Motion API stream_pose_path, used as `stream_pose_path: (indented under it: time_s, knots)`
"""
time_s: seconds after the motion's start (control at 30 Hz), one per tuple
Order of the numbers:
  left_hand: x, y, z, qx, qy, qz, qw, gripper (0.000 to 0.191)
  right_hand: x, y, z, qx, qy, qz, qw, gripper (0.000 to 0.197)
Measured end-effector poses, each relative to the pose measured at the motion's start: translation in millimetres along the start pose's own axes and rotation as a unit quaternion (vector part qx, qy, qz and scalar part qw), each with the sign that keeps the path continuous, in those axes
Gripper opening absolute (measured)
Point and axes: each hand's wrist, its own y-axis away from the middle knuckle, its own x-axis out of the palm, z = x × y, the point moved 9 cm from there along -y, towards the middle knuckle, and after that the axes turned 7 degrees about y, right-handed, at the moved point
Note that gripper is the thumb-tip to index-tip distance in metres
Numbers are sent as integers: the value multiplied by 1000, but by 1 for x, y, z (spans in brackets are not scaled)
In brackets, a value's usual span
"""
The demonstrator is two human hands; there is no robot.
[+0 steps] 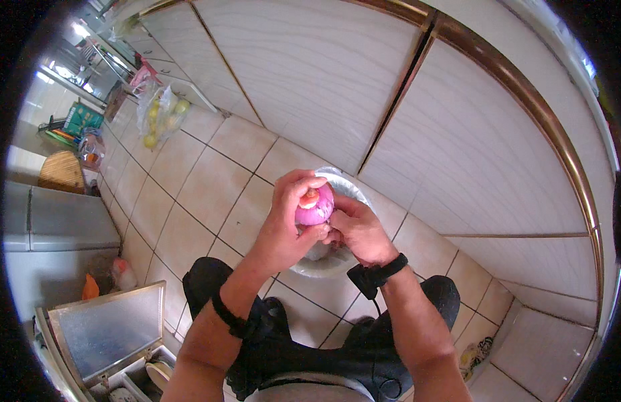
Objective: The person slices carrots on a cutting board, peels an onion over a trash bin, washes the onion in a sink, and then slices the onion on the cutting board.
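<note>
A purple-pink onion [315, 210] with a pale, brownish end is held above a bin [360, 193] lined with a thin plastic bag. My left hand [290, 211] curls around it from the left, the thumb below and the fingers over the top. Against its right side, the fingertips of my right hand [358, 226] pinch at the surface near the left thumb. Whether a bit of skin sits between those fingertips is too small to tell. The bin stands on the tiled floor, its middle partly hidden by my hands.
White cabinets [310, 60] with brass-coloured trim line the far side and right. Ahead left, a plastic bag of yellow-green fruit [159, 115] lies on the floor tiles [190, 166]. A grey refrigerator [69, 221] and an open cabinet door with a frosted panel [109, 331] stand at left.
</note>
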Motion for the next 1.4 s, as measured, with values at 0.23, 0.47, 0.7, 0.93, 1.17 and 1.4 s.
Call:
stream_pose_path:
  time_s: [0.23, 0.47, 0.7, 0.93, 1.17, 1.4]
  knots:
    - [-9, 20, 58, -210, 388, -143, 886, 63, -25, 0, -2, -11, 272, -28, 962, 24]
    - [-12, 25, 73, -216, 368, -171, 888, 56, -33, 2, 10, -143, 357, -160, 909, 39]
    - [-2, 33, 81, -231, 428, -185, 854, 52, 10, 8, 21, -82, 319, -27, 944, 30]
    - [-12, 39, 94, -285, 550, -246, 745, 51, -16, -6, -16, -163, 507, -121, 838, 19]
    - [-26, 17, 40, -173, 244, -205, 932, 62, -30, -23, -49, -26, 618, -165, 769, 20]
    - [-29, 11, -1, -20, 37, -133, 990, 74, 1, -25, -24, -21, 633, -107, 767, 27]
